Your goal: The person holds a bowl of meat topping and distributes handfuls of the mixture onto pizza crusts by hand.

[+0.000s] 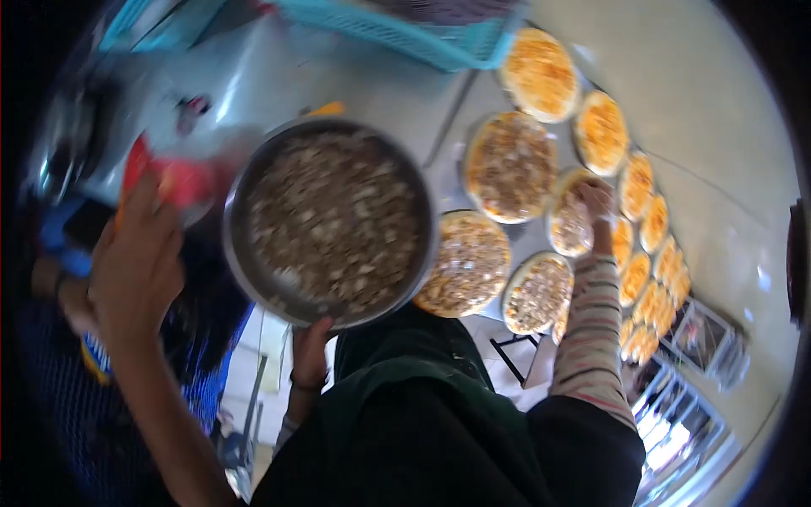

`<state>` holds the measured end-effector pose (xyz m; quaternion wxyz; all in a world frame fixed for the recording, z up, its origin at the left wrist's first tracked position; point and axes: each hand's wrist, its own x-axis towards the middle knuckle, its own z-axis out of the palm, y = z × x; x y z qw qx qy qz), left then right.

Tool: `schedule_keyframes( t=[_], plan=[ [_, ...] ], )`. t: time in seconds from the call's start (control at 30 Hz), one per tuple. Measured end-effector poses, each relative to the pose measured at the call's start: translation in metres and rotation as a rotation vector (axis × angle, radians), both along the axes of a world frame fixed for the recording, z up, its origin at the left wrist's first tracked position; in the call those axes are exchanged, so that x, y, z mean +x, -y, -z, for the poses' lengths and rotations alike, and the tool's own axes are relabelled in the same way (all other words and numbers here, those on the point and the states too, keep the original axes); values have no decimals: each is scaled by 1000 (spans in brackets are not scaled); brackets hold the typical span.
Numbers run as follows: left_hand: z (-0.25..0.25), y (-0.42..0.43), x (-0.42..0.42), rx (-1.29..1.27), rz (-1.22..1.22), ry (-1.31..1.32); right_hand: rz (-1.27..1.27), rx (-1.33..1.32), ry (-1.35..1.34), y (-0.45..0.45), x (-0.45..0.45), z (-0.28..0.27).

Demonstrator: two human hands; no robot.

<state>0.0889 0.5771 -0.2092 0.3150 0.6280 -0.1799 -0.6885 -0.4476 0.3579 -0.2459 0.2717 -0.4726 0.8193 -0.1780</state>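
A wide metal bowl (235,262) full of crumbly brown topping with pale bits is held by my left hand (311,351), its fingers gripping the near rim. Over to the right, my right hand (596,198) is over an oval flatbread (570,228) partly covered with the same brown topping. The fingers of that hand are bunched together and pointing down; what they hold is too small to make out. Breads with brown topping (513,166) lie beside it, and one (465,264) sits against the bowl's right side.
Several breads with orange topping (541,74) run along the right of the counter. A turquoise basket (439,42) stands at the top. At the left, a co-worker's hand (139,270) is near a blurred red object (186,182). A metal rack (701,334) is at the lower right.
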Motion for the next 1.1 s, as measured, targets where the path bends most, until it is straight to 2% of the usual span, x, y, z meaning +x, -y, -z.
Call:
schedule_keyframes(
  t=[0.03,0.07,0.1,0.2,0.27,0.33,0.37,0.4,0.43,0.47,0.53,0.6,0.67,0.7,0.73,0.77,0.83,0.87,0.93,0.97,1.03,1.07,1.1],
  plan=[
    [3,-1,-7,43,-278,-131,-27,69,-115,-1,3,7],
    [2,2,-7,69,-344,-232,-4,75,-63,-3,-7,17],
    [-3,9,-12,47,-425,-216,-30,40,-44,-5,-1,12],
    [-9,15,-8,70,-442,-320,54,-69,151,-6,70,-45],
    [-10,17,-10,59,-455,-295,-106,-192,441,-21,154,-84],
    [-11,18,-10,50,-457,-285,-279,-67,471,-34,238,-115],
    [-12,20,-11,52,-458,-311,-282,-69,623,-45,274,-119],
    [-14,20,-12,55,-458,-339,-591,-76,451,-50,297,-117],
    [-15,21,-13,47,-452,-348,-784,-204,451,-51,329,-123],
    [-14,21,-14,57,-448,-335,-990,-209,358,-46,348,-122],
    [-9,18,-12,54,-431,-325,-1086,-76,-118,-58,381,-78],
    [1,10,-9,59,-428,-353,-1163,37,-302,-68,398,-46],
    [-5,15,-11,81,-416,-306,-1389,67,-335,-78,408,-46],
    [-5,15,-9,72,-368,-323,-1415,185,-356,-73,418,-54],
    [-9,17,-11,16,-345,-335,-1294,193,-175,-75,418,-36],
    [-2,14,-9,24,-337,-297,-1256,163,-178,-73,418,-39],
    [0,17,-7,12,-343,-371,-1217,-63,-87,-69,407,-52],
    [-2,18,-6,-12,-330,-394,-1182,-65,-107,-66,409,-42],
    [1,17,-4,0,-324,-425,-1129,-241,-71,-67,409,-7],
    [6,19,-3,3,-333,-489,-1109,-250,-76,-64,400,-33],
    [-5,22,-6,-6,-342,-568,-938,-108,278,-64,375,-83],
    [-14,24,-11,-7,-368,-650,-786,-75,492,-69,359,-86],
    [-1,19,-2,5,-416,-797,-628,-42,701,-72,340,-91]
  ],
)
